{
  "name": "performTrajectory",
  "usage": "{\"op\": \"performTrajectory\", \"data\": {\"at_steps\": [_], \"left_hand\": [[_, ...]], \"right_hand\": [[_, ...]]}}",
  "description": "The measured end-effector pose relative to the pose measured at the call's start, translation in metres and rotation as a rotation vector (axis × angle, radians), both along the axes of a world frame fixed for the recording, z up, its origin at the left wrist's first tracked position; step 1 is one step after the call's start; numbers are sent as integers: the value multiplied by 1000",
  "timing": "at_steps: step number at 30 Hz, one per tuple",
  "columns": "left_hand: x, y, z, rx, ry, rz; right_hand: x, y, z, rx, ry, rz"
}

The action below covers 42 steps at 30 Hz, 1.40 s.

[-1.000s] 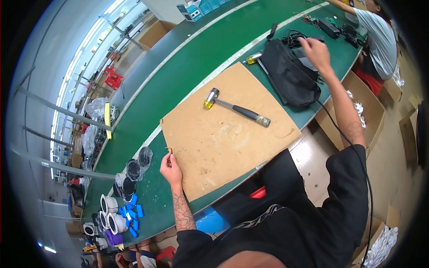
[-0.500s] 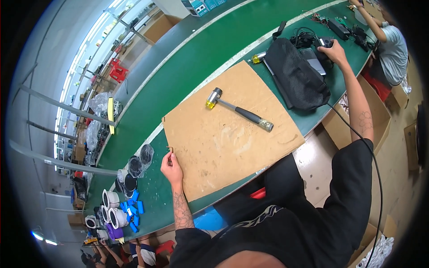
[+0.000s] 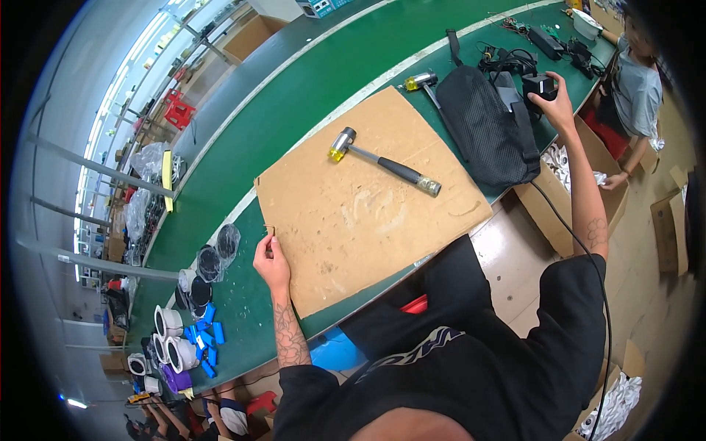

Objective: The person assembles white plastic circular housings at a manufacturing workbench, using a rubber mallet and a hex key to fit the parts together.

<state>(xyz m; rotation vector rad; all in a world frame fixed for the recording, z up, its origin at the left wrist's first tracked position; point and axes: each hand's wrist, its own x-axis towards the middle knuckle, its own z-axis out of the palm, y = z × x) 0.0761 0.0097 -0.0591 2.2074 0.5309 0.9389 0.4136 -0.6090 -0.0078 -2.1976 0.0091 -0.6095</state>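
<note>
A large brown cardboard sheet (image 3: 331, 242) lies on the green bench in front of me. Across it rests a two-faced mallet (image 3: 386, 163) with a metal head, a yellow face and a black grip. My left hand (image 3: 272, 263) is closed at the sheet's left edge, its fingertips pinching beside a small brown tab there. To the far right, my right hand (image 3: 557, 106) grips a small black box-shaped device (image 3: 540, 86), lifted above the bench. Just left of it lies a black mesh bag (image 3: 489, 125). A second mallet (image 3: 421, 81) with a yellow face sits beside the bag.
Black cables (image 3: 507, 59) and adapters (image 3: 546, 42) lie at the far right. Blue cylinders (image 3: 206, 334) and white round housings (image 3: 180, 353) stand at the left. A co-worker (image 3: 636, 92) is at the right, near an open carton (image 3: 548, 202). A black cable (image 3: 581, 242) hangs past my right arm.
My right hand has turned and raised the black device, which now shows more clearly. The view has shifted slightly. The left hand stays at the cardboard edge, and the co-worker's arm has dropped toward the carton.
</note>
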Motion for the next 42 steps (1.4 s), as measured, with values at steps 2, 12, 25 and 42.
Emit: {"op": "performTrajectory", "data": {"at_steps": [2,12,25,42], "left_hand": [[-2,2,-1,2,7,11],[-1,1,-2,28,-50,-2],[0,1,-3,28,-28,15],[0,3,-3,48,-1,7]], "right_hand": [[-8,1,0,67,-68,114],[-31,12,4,25,-112,103],[-2,-18,46,-47,172,564],[41,6,15,-281,149,329]]}}
